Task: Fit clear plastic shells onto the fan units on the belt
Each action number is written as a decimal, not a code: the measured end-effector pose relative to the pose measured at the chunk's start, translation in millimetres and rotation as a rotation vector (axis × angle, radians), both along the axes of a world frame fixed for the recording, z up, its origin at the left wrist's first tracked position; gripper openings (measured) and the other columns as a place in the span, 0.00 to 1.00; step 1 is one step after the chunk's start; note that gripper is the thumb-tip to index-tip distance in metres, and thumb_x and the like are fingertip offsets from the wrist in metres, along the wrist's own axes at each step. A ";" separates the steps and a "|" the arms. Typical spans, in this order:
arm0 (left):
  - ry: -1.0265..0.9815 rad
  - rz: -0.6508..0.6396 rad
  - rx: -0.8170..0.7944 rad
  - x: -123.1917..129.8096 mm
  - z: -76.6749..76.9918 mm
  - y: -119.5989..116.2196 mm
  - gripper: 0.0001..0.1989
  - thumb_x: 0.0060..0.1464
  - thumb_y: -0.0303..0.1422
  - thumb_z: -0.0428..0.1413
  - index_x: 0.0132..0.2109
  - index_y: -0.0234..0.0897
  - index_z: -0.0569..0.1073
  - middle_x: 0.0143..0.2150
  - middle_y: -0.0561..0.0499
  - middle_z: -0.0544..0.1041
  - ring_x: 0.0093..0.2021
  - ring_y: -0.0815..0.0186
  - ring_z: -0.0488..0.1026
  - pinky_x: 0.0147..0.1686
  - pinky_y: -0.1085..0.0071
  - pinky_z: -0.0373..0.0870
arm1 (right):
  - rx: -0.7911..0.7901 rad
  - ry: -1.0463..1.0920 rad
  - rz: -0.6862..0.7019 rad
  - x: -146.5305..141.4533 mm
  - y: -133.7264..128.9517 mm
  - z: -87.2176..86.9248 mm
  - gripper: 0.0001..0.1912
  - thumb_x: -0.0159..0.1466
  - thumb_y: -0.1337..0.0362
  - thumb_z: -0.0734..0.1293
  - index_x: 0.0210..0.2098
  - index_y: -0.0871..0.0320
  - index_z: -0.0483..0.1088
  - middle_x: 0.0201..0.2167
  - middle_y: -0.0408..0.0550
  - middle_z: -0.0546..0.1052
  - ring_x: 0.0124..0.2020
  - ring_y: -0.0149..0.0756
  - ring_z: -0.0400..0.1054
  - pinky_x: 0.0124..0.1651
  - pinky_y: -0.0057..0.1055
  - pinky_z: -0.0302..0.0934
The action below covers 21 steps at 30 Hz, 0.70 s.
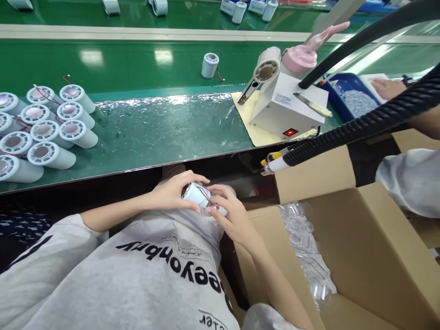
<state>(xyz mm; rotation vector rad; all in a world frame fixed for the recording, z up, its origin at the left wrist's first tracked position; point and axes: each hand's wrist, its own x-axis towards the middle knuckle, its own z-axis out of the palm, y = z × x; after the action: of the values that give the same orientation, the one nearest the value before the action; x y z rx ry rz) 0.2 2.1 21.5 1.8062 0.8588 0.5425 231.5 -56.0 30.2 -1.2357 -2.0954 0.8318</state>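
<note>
Above my lap, both hands are on a short white cylindrical housing with a thin reddish wire at its right side. My left hand curves around its left end, thumb below and fingers above. My right hand pinches at the other end, fingertips by the wire. Something clear, like a thin plastic cover, shows under the right fingertips, but its shape is hard to make out. Several similar white housings stand grouped at the left of the green bench, round vented ends facing up, some with red wires.
A cardboard box holding clear plastic pieces is open at my right. On the bench stands a white device with a lit red switch and a knife on top. A black corrugated hose crosses there. A co-worker's hand is beside a blue tray.
</note>
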 end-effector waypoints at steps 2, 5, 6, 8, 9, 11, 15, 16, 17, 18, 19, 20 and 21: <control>-0.062 -0.006 0.072 -0.2 -11.4 -0.1 0.35 0.48 0.49 0.69 0.60 0.41 0.75 0.50 0.45 0.73 0.51 0.58 0.72 0.55 0.59 0.70 | -0.010 0.120 -0.095 -3.9 -0.9 -2.2 0.14 0.72 0.61 0.63 0.33 0.56 0.77 0.49 0.55 0.77 0.50 0.45 0.76 0.51 0.41 0.71; -0.115 -0.089 0.152 0.2 -25.7 2.8 0.30 0.50 0.48 0.68 0.58 0.41 0.78 0.57 0.40 0.72 0.58 0.53 0.71 0.59 0.55 0.69 | -0.059 0.244 -0.216 -5.7 0.4 -3.7 0.18 0.70 0.62 0.65 0.25 0.56 0.75 0.43 0.52 0.78 0.45 0.43 0.77 0.47 0.37 0.71; -0.135 -0.125 0.152 0.6 -27.6 3.5 0.30 0.51 0.47 0.68 0.59 0.41 0.77 0.59 0.39 0.72 0.60 0.52 0.71 0.60 0.55 0.69 | -0.098 0.286 -0.239 -4.9 1.5 -3.6 0.19 0.69 0.61 0.66 0.22 0.55 0.75 0.41 0.51 0.79 0.44 0.42 0.77 0.45 0.36 0.71; -0.164 -0.172 0.111 1.3 -26.2 3.5 0.31 0.51 0.44 0.68 0.61 0.41 0.75 0.60 0.39 0.74 0.60 0.52 0.72 0.60 0.55 0.69 | -0.187 0.389 -0.262 -1.6 4.1 -3.1 0.19 0.68 0.59 0.68 0.21 0.54 0.76 0.40 0.50 0.81 0.44 0.43 0.78 0.46 0.37 0.72; -0.170 -0.172 0.072 1.8 -23.6 2.7 0.32 0.52 0.43 0.68 0.62 0.42 0.74 0.60 0.40 0.75 0.60 0.53 0.73 0.59 0.57 0.71 | -0.224 0.445 -0.254 0.4 5.2 -2.8 0.18 0.68 0.58 0.69 0.22 0.54 0.78 0.41 0.50 0.82 0.45 0.44 0.78 0.48 0.38 0.73; -0.184 -0.122 -0.047 2.5 -16.7 -0.3 0.33 0.51 0.41 0.68 0.64 0.41 0.72 0.60 0.40 0.76 0.57 0.54 0.75 0.52 0.61 0.74 | -0.247 0.502 -0.191 4.0 5.9 -3.1 0.11 0.66 0.55 0.72 0.30 0.51 0.82 0.49 0.50 0.82 0.51 0.47 0.78 0.54 0.43 0.73; -0.297 -0.041 -0.302 2.1 -8.2 -5.3 0.36 0.51 0.40 0.69 0.65 0.40 0.70 0.62 0.39 0.75 0.51 0.59 0.78 0.46 0.67 0.76 | -0.057 0.353 -0.055 7.2 0.5 -7.1 0.18 0.60 0.60 0.79 0.49 0.48 0.80 0.60 0.51 0.77 0.61 0.52 0.72 0.62 0.48 0.69; -0.309 -0.048 -0.322 1.5 -7.6 -5.5 0.36 0.51 0.40 0.69 0.65 0.40 0.70 0.62 0.39 0.75 0.50 0.60 0.78 0.46 0.67 0.75 | -0.006 0.319 -0.046 7.5 -1.6 -8.3 0.19 0.60 0.61 0.78 0.51 0.48 0.79 0.59 0.51 0.78 0.61 0.51 0.72 0.63 0.49 0.68; -0.309 -0.063 -0.322 0.7 -7.2 -5.3 0.36 0.51 0.41 0.69 0.65 0.40 0.70 0.62 0.39 0.75 0.51 0.59 0.78 0.47 0.66 0.75 | 0.027 0.302 -0.044 7.8 -3.6 -9.3 0.19 0.61 0.62 0.78 0.52 0.48 0.78 0.57 0.51 0.79 0.61 0.50 0.73 0.63 0.49 0.68; -0.304 -0.080 -0.311 0.0 -6.8 -4.8 0.37 0.50 0.41 0.69 0.65 0.41 0.70 0.62 0.39 0.75 0.52 0.58 0.78 0.47 0.65 0.75 | 0.038 0.296 -0.042 8.1 -5.4 -9.9 0.19 0.62 0.62 0.77 0.52 0.49 0.77 0.55 0.51 0.80 0.60 0.50 0.73 0.64 0.48 0.68; -0.301 -0.099 -0.295 -0.8 -6.2 -4.2 0.37 0.50 0.41 0.70 0.66 0.41 0.70 0.63 0.39 0.75 0.54 0.56 0.77 0.49 0.65 0.75 | 0.031 0.297 -0.044 8.7 -6.9 -10.1 0.19 0.62 0.61 0.77 0.52 0.49 0.76 0.54 0.51 0.81 0.59 0.50 0.74 0.63 0.48 0.69; -0.305 -0.118 -0.275 -1.5 -5.3 -3.6 0.38 0.50 0.41 0.70 0.66 0.42 0.70 0.64 0.39 0.74 0.57 0.55 0.76 0.50 0.64 0.75 | 0.011 0.301 -0.049 9.3 -8.2 -9.8 0.20 0.62 0.60 0.78 0.53 0.50 0.75 0.53 0.51 0.81 0.58 0.49 0.75 0.62 0.47 0.70; -0.314 -0.137 -0.252 -2.0 -4.1 -3.1 0.38 0.50 0.40 0.70 0.67 0.44 0.70 0.66 0.40 0.73 0.60 0.54 0.75 0.52 0.63 0.74 | -0.019 0.306 -0.056 10.0 -9.1 -9.1 0.21 0.62 0.59 0.78 0.53 0.50 0.74 0.52 0.51 0.81 0.56 0.48 0.76 0.60 0.45 0.72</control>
<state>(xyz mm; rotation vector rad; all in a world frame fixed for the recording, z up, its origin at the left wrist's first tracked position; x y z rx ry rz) -1.8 -1.1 17.4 1.4879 0.5572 0.5828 241.5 -65.1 21.1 -1.0941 -1.8043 0.9517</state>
